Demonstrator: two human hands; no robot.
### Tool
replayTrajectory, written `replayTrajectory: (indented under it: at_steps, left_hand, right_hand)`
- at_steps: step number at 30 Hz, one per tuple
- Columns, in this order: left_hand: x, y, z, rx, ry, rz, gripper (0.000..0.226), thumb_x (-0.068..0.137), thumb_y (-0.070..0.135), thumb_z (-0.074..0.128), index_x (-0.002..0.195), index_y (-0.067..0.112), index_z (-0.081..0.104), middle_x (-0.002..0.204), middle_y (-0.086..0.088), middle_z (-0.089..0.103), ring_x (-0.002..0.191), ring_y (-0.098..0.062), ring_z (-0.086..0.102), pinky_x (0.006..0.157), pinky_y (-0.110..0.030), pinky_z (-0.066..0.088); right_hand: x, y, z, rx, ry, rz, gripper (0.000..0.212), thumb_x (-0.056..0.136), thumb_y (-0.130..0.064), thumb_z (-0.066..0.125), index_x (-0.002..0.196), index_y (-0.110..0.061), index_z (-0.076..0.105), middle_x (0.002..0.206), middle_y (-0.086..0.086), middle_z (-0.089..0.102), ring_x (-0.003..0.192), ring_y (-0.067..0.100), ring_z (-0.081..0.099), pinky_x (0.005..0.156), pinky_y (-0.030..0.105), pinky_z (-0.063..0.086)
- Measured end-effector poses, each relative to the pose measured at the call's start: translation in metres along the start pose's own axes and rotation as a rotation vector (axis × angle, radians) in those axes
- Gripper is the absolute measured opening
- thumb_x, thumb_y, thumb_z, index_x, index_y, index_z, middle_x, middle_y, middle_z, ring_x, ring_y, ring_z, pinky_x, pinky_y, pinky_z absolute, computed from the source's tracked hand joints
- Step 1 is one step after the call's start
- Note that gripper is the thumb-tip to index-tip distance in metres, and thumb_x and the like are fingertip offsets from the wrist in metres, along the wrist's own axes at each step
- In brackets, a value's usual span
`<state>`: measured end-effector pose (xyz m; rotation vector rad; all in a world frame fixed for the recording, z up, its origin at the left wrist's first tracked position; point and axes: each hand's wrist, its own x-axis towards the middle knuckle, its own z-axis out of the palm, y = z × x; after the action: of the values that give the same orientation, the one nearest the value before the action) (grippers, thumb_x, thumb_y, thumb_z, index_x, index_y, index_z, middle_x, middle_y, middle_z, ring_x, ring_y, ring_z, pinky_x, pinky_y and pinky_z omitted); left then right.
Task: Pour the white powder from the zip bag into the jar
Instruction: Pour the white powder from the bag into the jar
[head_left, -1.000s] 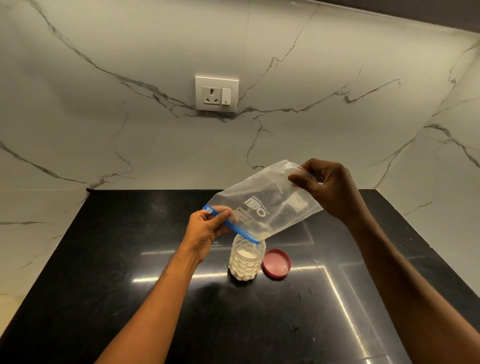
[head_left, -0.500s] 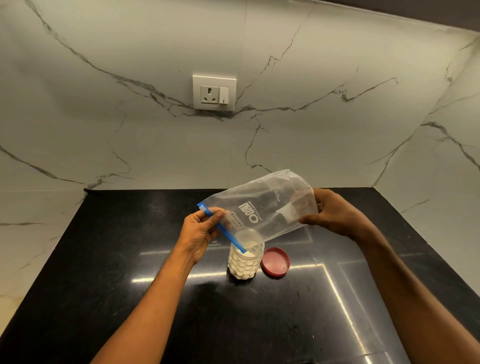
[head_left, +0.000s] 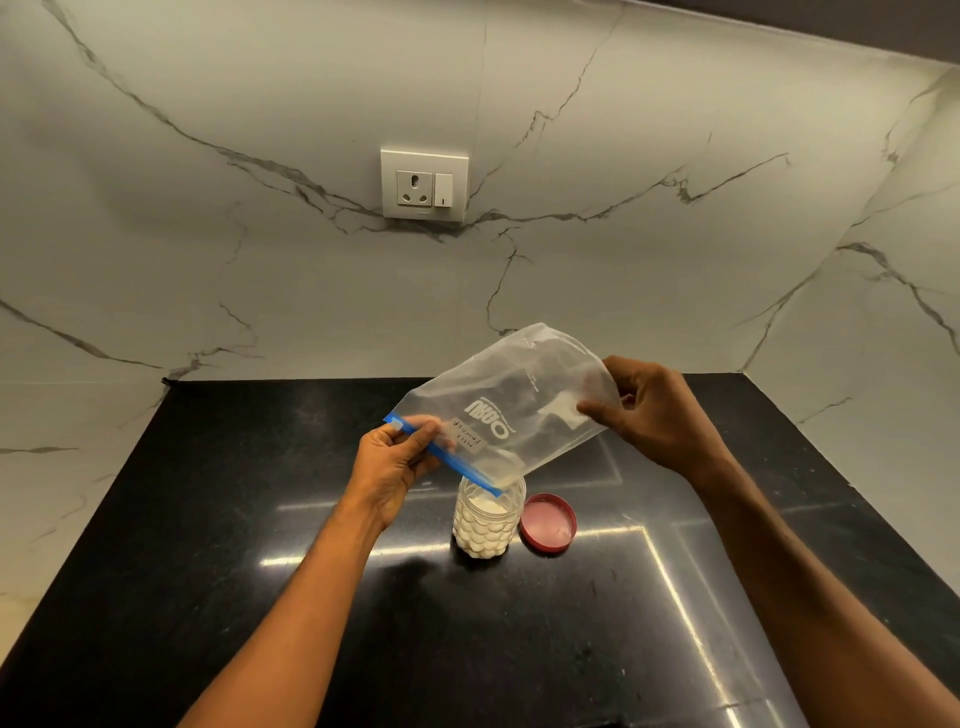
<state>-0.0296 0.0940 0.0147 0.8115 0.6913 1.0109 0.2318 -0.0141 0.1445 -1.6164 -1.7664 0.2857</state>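
Note:
A clear zip bag (head_left: 511, 410) with a blue zip strip is held upside down and tilted, its zip end low over the mouth of a clear ribbed jar (head_left: 488, 522). The jar stands on the black counter (head_left: 208, 519) and holds white powder. My left hand (head_left: 397, 462) pinches the blue zip end at its left corner. My right hand (head_left: 657, 415) pinches the bag's raised bottom corner. The bag looks nearly empty, with a little white residue near its zip end and bottom corner.
A red lid (head_left: 548, 522) lies upturned on the counter just right of the jar. A marble wall with a socket plate (head_left: 424, 185) rises behind the counter, and another marble wall closes the right side.
My right hand dropped from above the bag's bottom to its right corner, then lifted it slightly. The zip end stayed over the jar mouth in my left hand.

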Motion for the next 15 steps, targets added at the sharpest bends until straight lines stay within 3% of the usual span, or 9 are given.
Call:
replayTrajectory:
  at_steps: [15]
  left_hand:
    - [-0.004,-0.002,-0.003,-0.033,0.052,-0.027,0.026,0.077,0.013,0.069,0.101,0.002,0.069,0.093,-0.012,0.077,0.096,-0.027,0.074,0.074,-0.035,0.063]
  right_hand:
    - [-0.002,-0.017,0.006,0.071,0.131,-0.048,0.042,0.082,-0.023,0.078,0.118,-0.011,0.063,0.098,0.0,0.072,0.088,0.009,0.07,0.08,0.028,0.059]
